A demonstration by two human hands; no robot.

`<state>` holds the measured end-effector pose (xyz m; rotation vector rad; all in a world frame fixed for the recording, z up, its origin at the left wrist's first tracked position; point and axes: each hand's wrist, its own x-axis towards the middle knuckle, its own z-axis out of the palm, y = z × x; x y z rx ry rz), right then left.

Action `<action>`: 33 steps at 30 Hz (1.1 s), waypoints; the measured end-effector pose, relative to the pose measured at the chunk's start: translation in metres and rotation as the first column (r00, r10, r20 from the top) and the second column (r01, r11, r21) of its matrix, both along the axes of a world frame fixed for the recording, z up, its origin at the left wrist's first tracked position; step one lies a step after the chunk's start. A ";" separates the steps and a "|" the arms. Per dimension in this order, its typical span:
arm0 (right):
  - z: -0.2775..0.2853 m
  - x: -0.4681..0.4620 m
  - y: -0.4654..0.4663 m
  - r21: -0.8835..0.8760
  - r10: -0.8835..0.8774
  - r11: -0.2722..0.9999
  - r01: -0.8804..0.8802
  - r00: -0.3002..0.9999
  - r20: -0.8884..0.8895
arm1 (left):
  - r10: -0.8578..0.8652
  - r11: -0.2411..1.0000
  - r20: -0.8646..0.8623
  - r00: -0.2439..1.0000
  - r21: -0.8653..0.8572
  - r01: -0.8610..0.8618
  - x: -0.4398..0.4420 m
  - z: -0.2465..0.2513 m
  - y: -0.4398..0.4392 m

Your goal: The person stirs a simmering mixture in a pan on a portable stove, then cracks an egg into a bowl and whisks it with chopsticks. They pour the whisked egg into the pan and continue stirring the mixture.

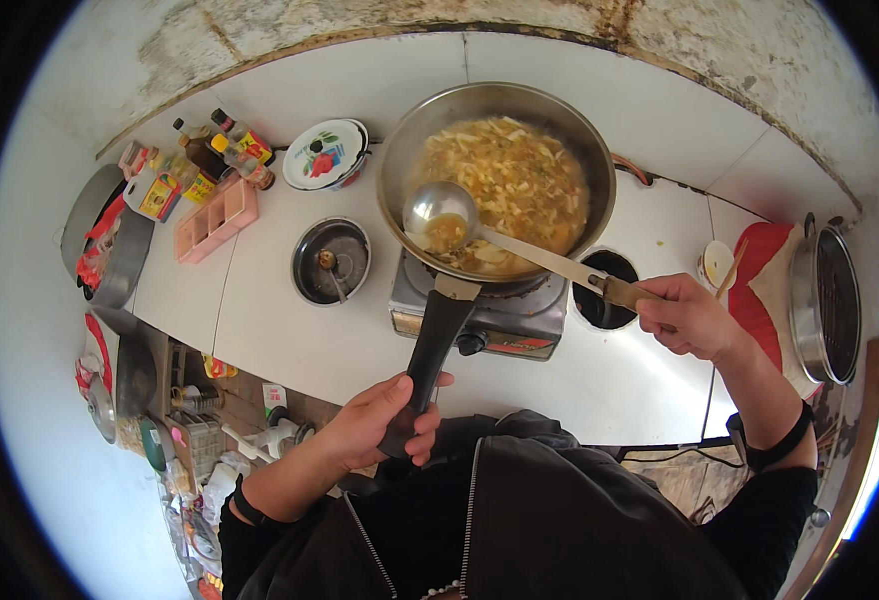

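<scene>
My left hand (394, 420) is closed around the black handle (439, 337) of a deep metal pan (402, 135). The pan stands on a gas stove (477, 334) and holds a yellowish soup (514, 172) with pale and green pieces. My right hand (687, 315) grips the wooden end of a metal ladle (544, 259). The ladle's bowl is over the left part of the pan, low at the soup, with some broth and pieces in it.
Left of the stove are a dark bowl (304, 274) with a spoon, a lidded enamel pot (325, 154), a pink seasoning box (218, 221) and several bottles (203, 154). To the right are a round opening (604, 300), a small bowl (715, 262) with chopsticks and a metal pot (807, 300).
</scene>
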<state>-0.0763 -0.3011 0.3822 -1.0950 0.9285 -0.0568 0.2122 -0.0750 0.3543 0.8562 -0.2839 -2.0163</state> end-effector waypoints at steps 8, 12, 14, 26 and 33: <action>-0.003 0.003 -0.005 0.222 -0.087 0.973 0.070 0.994 0.069 | -0.003 1.000 -0.015 1.000 0.005 0.003 0.000 0.000 0.000; -0.005 -0.001 -0.003 0.272 -0.155 0.953 0.136 0.986 0.052 | 0.000 1.000 -0.009 1.000 0.004 0.000 0.000 0.000 0.001; -0.006 -0.007 -0.002 0.304 -0.167 0.944 0.130 0.981 0.098 | 0.003 1.000 -0.008 1.000 0.004 -0.003 0.000 0.000 0.001; -0.011 -0.035 -0.004 0.454 -0.227 0.887 0.088 0.938 0.263 | 0.006 1.000 -0.001 1.000 -0.004 -0.006 -0.001 -0.003 0.001; -0.014 -0.041 -0.005 0.492 -0.255 0.865 0.097 0.930 0.266 | 0.013 1.000 -0.013 1.000 -0.019 -0.013 -0.002 -0.006 0.001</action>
